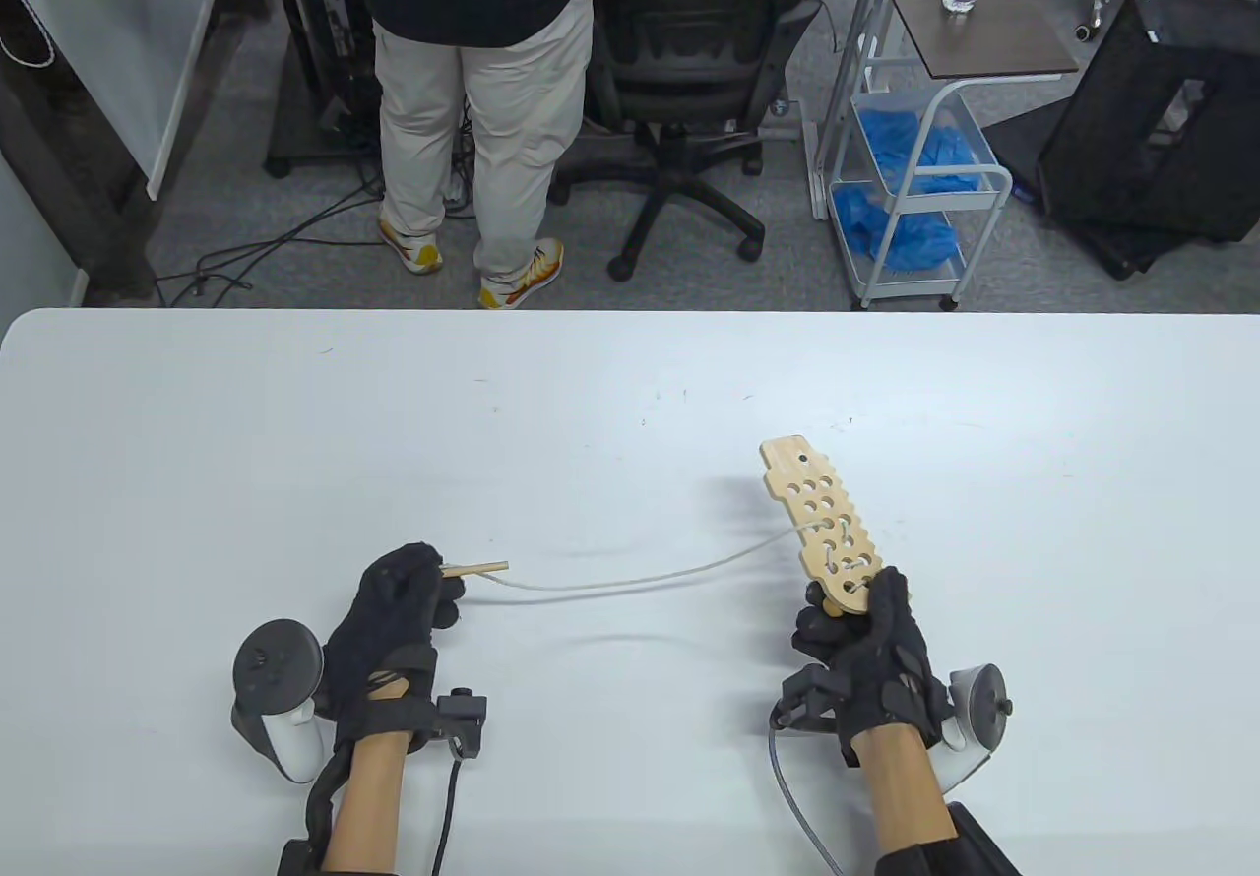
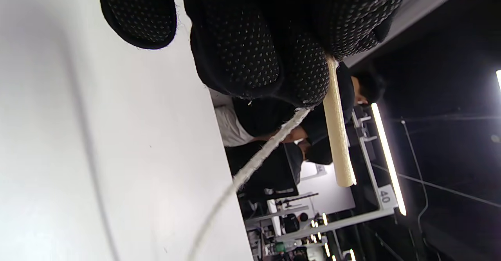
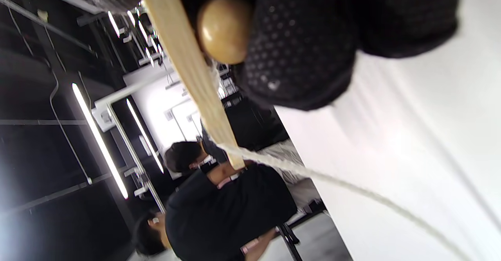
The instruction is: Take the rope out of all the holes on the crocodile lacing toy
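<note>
Fingers [image 2: 250,57] of the left hand [image 1: 389,620] pinched on the wooden needle [image 1: 474,570], rope end caught under the same pinch, needle tip pointing right toward the toy. Fingers [image 3: 305,49] of the right hand [image 1: 871,635] wrapped round the near end of the crocodile lacing toy [image 1: 815,522], holding it up off the counter [image 1: 630,374], a rounded wooden knob [image 3: 224,28] of the toy pressed against the glove.

Toy's long axis running from the right hand away and slightly left, far tip toward the far edge. Rope [image 1: 640,576] leaving a hole about midway along the board, on its left edge, then sagging leftward across the counter to the left hand. Far holes look bare; near holes, close to the right hand, threaded with pale stitches. Judged from that: several passes left to undo.

Deciding relation: rope exit lies right and a little far of the left hand, hands well apart, line between them slack. Leftward pull likely takes up the slack only; next stitch probably comes free from the board's other face, so needle end wants feeding back toward the toy, or the board turning over. Left hand already holds the free end; right hand nearer the laced holes but busy as holder.

Broad open counter left and far of both hands. Near edge close behind the wrists, little room to draw backward.
</note>
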### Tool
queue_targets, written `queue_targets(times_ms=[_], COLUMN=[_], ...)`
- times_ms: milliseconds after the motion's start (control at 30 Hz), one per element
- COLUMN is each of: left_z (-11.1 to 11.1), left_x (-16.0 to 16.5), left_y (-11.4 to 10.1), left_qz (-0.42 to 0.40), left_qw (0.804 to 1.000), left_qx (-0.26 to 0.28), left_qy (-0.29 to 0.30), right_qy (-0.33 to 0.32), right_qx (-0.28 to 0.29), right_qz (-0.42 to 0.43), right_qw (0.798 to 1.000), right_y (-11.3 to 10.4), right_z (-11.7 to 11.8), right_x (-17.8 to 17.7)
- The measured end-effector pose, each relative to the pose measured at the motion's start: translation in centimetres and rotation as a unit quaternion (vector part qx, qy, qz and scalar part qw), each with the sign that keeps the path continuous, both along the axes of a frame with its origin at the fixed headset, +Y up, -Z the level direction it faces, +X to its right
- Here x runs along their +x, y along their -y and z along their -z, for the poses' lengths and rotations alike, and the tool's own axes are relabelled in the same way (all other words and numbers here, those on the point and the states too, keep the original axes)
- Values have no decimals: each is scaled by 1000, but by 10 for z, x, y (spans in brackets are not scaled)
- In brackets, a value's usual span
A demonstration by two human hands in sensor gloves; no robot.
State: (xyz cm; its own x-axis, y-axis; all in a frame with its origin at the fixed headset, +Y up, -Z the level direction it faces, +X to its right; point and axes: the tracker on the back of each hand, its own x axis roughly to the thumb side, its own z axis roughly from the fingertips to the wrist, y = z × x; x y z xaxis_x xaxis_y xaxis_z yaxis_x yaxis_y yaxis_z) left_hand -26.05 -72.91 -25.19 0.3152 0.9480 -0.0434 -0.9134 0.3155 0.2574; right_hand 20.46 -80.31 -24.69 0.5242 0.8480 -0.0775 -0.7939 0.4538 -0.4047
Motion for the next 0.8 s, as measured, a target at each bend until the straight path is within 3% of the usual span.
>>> queue_targets(times_ms=[133,367,667,800], left_z=[-1,-7,-18,-20], left_x=[20,54,84,87], left_y=[-6,-21,-33,-34], left_qz=[42,128,224,246], left_qw=[998,986,960,956], left_qx=[15,67,114,119], left_qy=[33,87,122,111], right_qy=[-59,-136,-188,-201], right_qx=[19,67,110,125], right_qz=[-78,-208,-282,-300], right_qw=[995,966,934,924], right_y=[-11,-29,-39,-41], right_z=[0,-3,-5,-5], right_x=[-23,-57,-76,-80])
